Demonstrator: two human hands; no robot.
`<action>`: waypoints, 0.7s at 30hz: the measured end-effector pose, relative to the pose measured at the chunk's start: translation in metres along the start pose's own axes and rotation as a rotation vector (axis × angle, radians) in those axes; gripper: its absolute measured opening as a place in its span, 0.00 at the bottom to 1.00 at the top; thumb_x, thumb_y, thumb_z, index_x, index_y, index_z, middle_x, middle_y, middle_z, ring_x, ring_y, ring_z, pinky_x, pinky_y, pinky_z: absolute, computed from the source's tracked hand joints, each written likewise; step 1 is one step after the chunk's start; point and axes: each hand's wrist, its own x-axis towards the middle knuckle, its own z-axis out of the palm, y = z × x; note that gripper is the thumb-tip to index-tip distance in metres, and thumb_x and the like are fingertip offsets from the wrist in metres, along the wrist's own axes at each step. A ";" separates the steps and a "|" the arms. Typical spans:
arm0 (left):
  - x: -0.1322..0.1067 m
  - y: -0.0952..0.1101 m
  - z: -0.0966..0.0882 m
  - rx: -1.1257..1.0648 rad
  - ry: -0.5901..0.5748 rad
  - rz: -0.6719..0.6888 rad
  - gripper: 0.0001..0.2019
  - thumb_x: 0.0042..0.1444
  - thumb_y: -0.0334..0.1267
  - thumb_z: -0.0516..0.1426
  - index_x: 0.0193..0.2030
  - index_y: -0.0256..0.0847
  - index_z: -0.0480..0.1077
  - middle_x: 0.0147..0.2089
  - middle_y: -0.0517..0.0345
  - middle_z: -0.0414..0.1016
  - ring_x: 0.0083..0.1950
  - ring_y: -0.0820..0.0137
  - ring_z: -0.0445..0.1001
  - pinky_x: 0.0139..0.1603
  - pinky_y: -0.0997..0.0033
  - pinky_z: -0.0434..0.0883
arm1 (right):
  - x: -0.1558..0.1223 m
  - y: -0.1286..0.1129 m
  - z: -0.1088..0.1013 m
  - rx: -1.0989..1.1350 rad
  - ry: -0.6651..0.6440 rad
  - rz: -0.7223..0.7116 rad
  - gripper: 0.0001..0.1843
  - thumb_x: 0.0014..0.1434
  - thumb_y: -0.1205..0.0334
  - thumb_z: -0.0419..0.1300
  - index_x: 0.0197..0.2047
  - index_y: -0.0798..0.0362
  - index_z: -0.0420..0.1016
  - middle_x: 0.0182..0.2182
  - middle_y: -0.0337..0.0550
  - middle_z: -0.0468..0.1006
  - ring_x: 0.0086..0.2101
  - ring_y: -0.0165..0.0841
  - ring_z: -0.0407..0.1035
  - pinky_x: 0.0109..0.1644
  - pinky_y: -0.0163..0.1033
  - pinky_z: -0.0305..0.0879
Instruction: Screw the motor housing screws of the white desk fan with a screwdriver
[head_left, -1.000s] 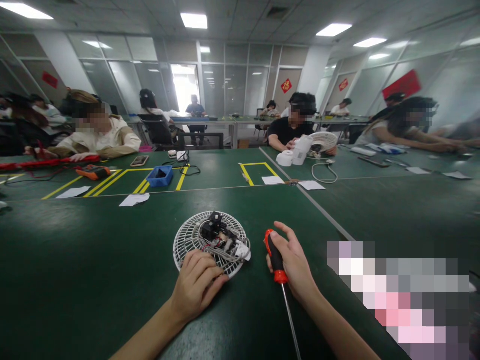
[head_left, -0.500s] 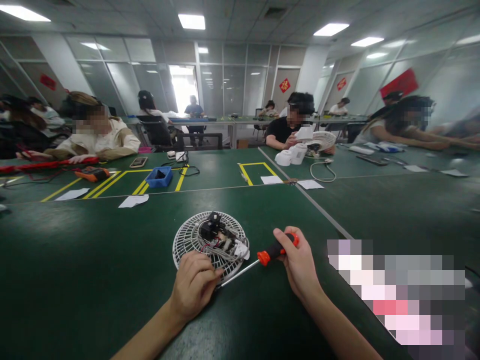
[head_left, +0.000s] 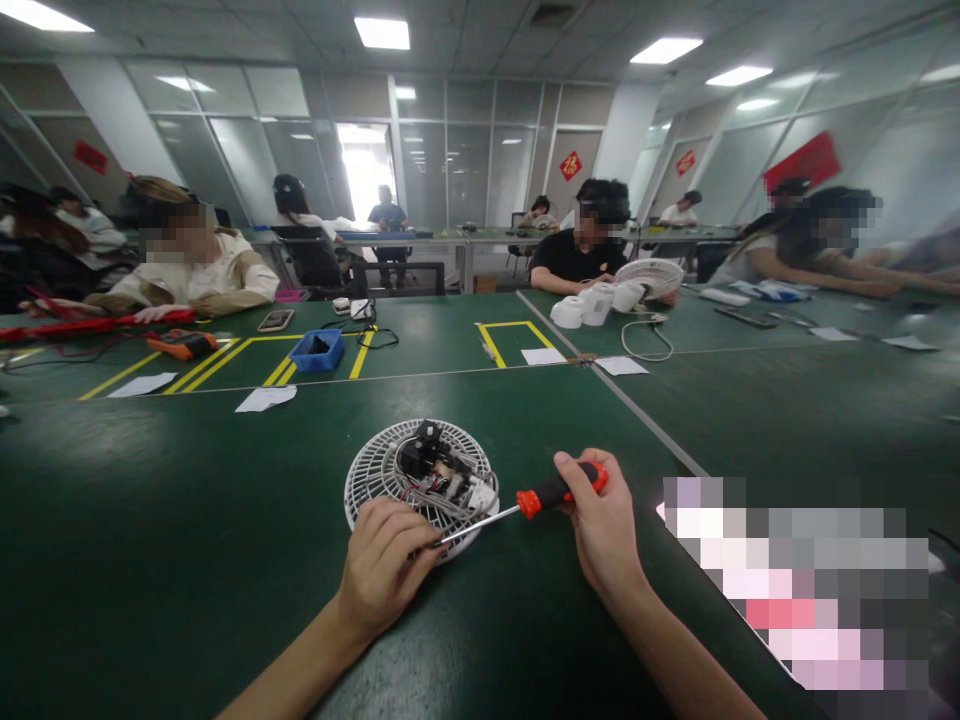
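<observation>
A white round fan grille lies flat on the green table, with a black motor and loose wires on top of it. My left hand rests with curled fingers on the grille's near edge, fingertips pinched by the screwdriver's tip. My right hand grips the red and black handle of a screwdriver. Its metal shaft points left toward my left fingertips at the grille's near rim.
A blue tray, white paper slips and yellow floor-tape markings lie further back. Across the table people sit at work; one holds white fan parts with a cord. An orange tool lies at the left.
My right hand swung the screwdriver from pointing toward me to pointing left, bringing its tip to my left fingers at the grille. My left hand stayed on the grille.
</observation>
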 end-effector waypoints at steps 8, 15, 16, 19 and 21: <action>0.001 0.001 0.001 -0.028 0.006 0.001 0.06 0.61 0.27 0.62 0.43 0.38 0.73 0.36 0.56 0.79 0.40 0.68 0.75 0.50 0.61 0.70 | 0.000 0.003 0.000 -0.024 0.015 -0.011 0.28 0.45 0.42 0.75 0.36 0.47 0.65 0.32 0.32 0.62 0.29 0.29 0.62 0.28 0.33 0.69; 0.000 0.000 0.000 -0.026 0.013 0.002 0.04 0.63 0.29 0.60 0.43 0.38 0.71 0.37 0.56 0.79 0.41 0.68 0.75 0.50 0.61 0.70 | -0.001 0.001 0.001 -0.025 0.035 -0.025 0.27 0.44 0.43 0.75 0.35 0.47 0.66 0.32 0.32 0.63 0.29 0.29 0.61 0.29 0.34 0.67; -0.001 -0.001 0.000 -0.029 0.013 0.000 0.04 0.63 0.28 0.60 0.43 0.38 0.71 0.37 0.56 0.78 0.41 0.68 0.75 0.51 0.61 0.70 | -0.001 0.000 0.001 -0.027 0.037 -0.026 0.27 0.44 0.44 0.75 0.35 0.47 0.66 0.31 0.32 0.63 0.29 0.29 0.61 0.29 0.34 0.67; -0.003 -0.002 0.001 -0.048 0.019 -0.006 0.05 0.62 0.27 0.60 0.44 0.38 0.70 0.37 0.56 0.78 0.41 0.69 0.75 0.50 0.61 0.70 | -0.003 -0.003 0.002 -0.026 0.034 -0.011 0.27 0.44 0.44 0.75 0.35 0.47 0.66 0.32 0.33 0.63 0.29 0.30 0.62 0.29 0.35 0.68; -0.003 -0.002 0.001 -0.063 0.020 -0.007 0.06 0.62 0.26 0.60 0.44 0.38 0.70 0.37 0.56 0.78 0.40 0.69 0.75 0.50 0.62 0.71 | -0.004 -0.003 0.002 -0.021 0.032 -0.009 0.27 0.44 0.44 0.75 0.36 0.47 0.66 0.32 0.33 0.62 0.29 0.30 0.61 0.29 0.35 0.68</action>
